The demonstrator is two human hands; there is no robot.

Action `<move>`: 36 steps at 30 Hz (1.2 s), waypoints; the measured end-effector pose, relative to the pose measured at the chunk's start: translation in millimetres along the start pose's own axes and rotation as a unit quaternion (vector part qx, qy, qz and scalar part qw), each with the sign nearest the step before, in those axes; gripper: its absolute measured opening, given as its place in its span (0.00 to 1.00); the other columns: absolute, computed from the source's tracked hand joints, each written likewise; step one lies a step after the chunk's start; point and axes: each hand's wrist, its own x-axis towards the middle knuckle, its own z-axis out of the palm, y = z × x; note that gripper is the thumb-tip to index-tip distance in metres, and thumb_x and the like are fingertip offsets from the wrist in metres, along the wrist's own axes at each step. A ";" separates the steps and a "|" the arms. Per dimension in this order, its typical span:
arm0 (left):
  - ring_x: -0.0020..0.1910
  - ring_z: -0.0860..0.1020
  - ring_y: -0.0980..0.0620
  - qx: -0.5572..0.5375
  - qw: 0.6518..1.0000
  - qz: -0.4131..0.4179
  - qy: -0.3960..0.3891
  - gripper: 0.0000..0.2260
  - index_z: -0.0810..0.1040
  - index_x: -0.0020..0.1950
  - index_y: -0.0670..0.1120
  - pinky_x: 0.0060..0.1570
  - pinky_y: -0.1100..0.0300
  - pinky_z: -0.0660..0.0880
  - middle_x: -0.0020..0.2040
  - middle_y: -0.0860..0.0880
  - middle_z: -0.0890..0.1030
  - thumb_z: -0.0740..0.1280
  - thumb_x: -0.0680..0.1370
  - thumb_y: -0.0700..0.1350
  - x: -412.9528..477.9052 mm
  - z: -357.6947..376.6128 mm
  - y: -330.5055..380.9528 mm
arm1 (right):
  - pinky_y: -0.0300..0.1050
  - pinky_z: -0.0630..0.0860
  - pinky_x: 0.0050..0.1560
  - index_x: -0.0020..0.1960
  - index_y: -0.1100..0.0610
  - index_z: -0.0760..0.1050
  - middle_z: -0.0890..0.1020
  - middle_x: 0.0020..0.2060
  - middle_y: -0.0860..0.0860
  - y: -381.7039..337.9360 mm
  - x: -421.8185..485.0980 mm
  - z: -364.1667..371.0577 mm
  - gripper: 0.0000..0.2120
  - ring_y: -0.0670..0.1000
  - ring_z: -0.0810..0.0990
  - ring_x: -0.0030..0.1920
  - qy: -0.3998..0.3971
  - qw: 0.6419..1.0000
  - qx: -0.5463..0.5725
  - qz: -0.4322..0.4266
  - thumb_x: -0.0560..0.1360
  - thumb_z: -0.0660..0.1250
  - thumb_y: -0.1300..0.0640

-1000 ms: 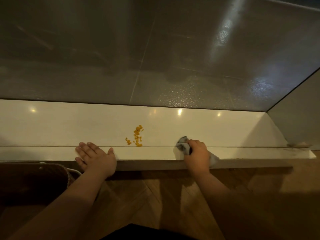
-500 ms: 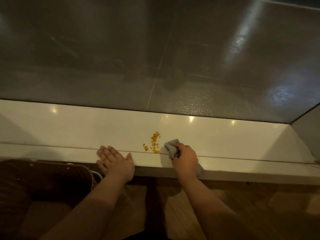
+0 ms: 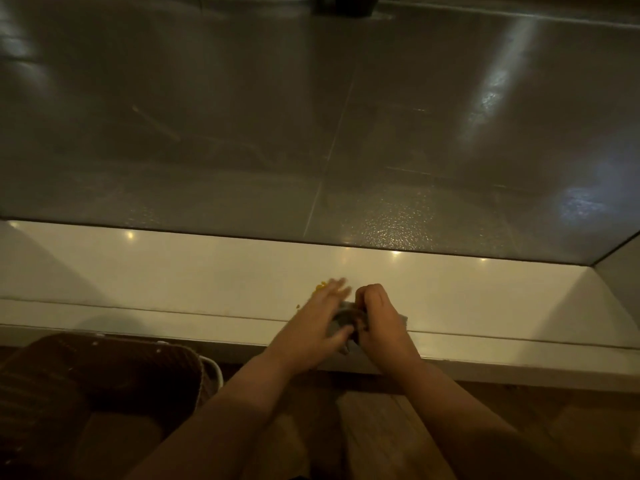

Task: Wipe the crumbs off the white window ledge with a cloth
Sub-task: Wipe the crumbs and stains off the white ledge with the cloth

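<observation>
The right hand (image 3: 379, 318) is curled into a loose fist around the grey cloth (image 3: 343, 320), bunching it against the front of the white ledge (image 3: 173, 282); the knuckles point to 12 o'clock and a flap of the fabric shows at the hand's 3 o'clock side. At its 9 o'clock, touching the same cloth, the left hand (image 3: 317, 318) lies with fingers spread and blurred, its thumb on the wad, so it looks open and flat over the cloth, not clamped on it. Whether it actually pinches any fabric I cannot tell through the blur.

The yellow crumbs (image 3: 320, 287) sit at about 11 o'clock from the cloth, just beyond the left fingertips, with one stray piece at the left hand's 9 o'clock edge near the ledge's groove. Most of the pile is hidden under the fingers.

The step in hand seems to be gathering the pile. To do it well, the cloth wants to be flattened enough to give a broad leading edge, pressed down evenly, and drawn toward 6 o'clock in one slow pass so the pieces roll together instead of scattering sideways. The open left palm can serve as a stop or a catch at the ledge's lip. The groove along the front may trap bits, so a second pass along it is wise. A dark woven basket (image 3: 104, 375) stands on the floor at 8 o'clock, near enough to take what is swept off.
</observation>
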 end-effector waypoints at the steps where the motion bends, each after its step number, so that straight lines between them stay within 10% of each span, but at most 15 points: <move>1: 0.75 0.50 0.61 0.006 0.999 0.017 -0.026 0.31 0.54 0.77 0.51 0.73 0.65 0.50 0.77 0.56 0.55 0.65 0.77 0.45 4.5 1.5 3.6 | 0.29 0.70 0.38 0.48 0.53 0.64 0.68 0.46 0.48 -2.0 0.6 -2.3 0.17 0.41 0.71 0.39 -0.010 1.000 0.003 -0.020 0.70 0.65 0.71; 5: 0.62 0.75 0.52 -0.058 0.998 -0.027 -0.007 0.31 0.66 0.71 0.51 0.57 0.60 0.76 0.64 0.51 0.75 0.68 0.71 0.34 16.2 -0.6 17.7 | 0.30 0.71 0.40 0.50 0.51 0.63 0.68 0.42 0.44 -6.3 0.4 -15.8 0.18 0.42 0.72 0.40 -0.008 0.998 0.026 -0.050 0.70 0.62 0.72; 12: 0.59 0.77 0.47 0.036 0.992 -0.099 0.072 0.22 0.73 0.67 0.48 0.59 0.59 0.73 0.61 0.45 0.78 0.69 0.73 0.40 16.9 -6.1 3.3 | 0.27 0.62 0.61 0.62 0.50 0.66 0.68 0.59 0.44 15.9 -14.4 -21.7 0.21 0.37 0.66 0.59 0.016 0.996 -0.035 -0.077 0.72 0.66 0.62; 15: 0.62 0.73 0.46 -0.011 0.961 -0.205 0.185 0.20 0.71 0.69 0.46 0.59 0.59 0.71 0.66 0.44 0.72 0.64 0.77 0.39 8.9 -19.4 -33.3 | 0.42 0.59 0.70 0.67 0.54 0.67 0.67 0.69 0.51 60.0 -33.0 -29.6 0.22 0.48 0.64 0.70 0.030 0.992 -0.118 0.034 0.74 0.66 0.60; 22: 0.68 0.65 0.39 0.021 0.923 -0.320 0.214 0.21 0.61 0.74 0.43 0.69 0.50 0.64 0.70 0.38 0.63 0.58 0.81 0.43 14.3 -21.2 -65.4 | 0.50 0.34 0.72 0.73 0.47 0.35 0.36 0.74 0.45 126.4 -53.2 -42.6 0.38 0.47 0.32 0.73 -0.031 0.951 -0.231 0.203 0.67 0.29 0.30; 36: 0.77 0.53 0.47 0.176 0.977 -0.074 0.093 0.29 0.54 0.77 0.43 0.75 0.56 0.49 0.78 0.45 0.54 0.59 0.79 0.49 22.0 3.9 -76.8 | 0.52 0.35 0.72 0.74 0.47 0.34 0.32 0.71 0.48 127.2 -52.2 -39.7 0.46 0.48 0.31 0.72 -0.045 0.938 -0.268 0.214 0.60 0.17 0.29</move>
